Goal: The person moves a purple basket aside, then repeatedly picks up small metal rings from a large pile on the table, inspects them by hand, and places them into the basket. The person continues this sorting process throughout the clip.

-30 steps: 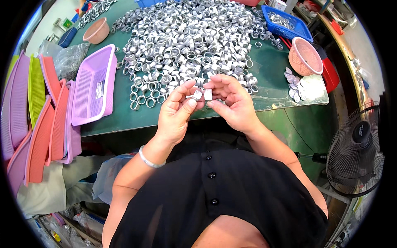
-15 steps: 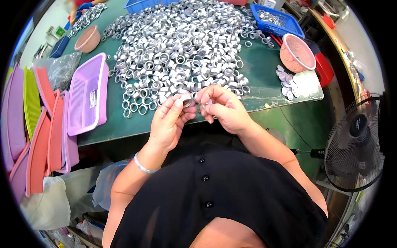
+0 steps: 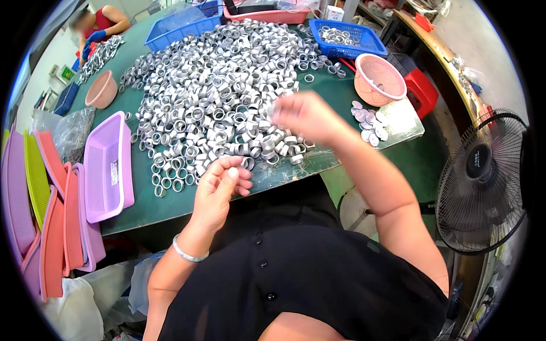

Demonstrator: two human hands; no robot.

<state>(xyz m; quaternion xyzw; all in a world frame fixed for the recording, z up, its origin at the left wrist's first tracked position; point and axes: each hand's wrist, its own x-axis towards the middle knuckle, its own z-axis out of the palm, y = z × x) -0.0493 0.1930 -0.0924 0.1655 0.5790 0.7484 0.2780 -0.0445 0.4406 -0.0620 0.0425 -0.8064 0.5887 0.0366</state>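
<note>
Hundreds of silver rings (image 3: 227,91) piled on green table (image 3: 170,202). L hand (image 3: 219,190) at pile's near edge, fingers curled, maybe pinching sth small; can't tell. R hand (image 3: 304,116) blurred over pile, grip unclear. Best pick one ring from loose edge, not the heap.
</note>
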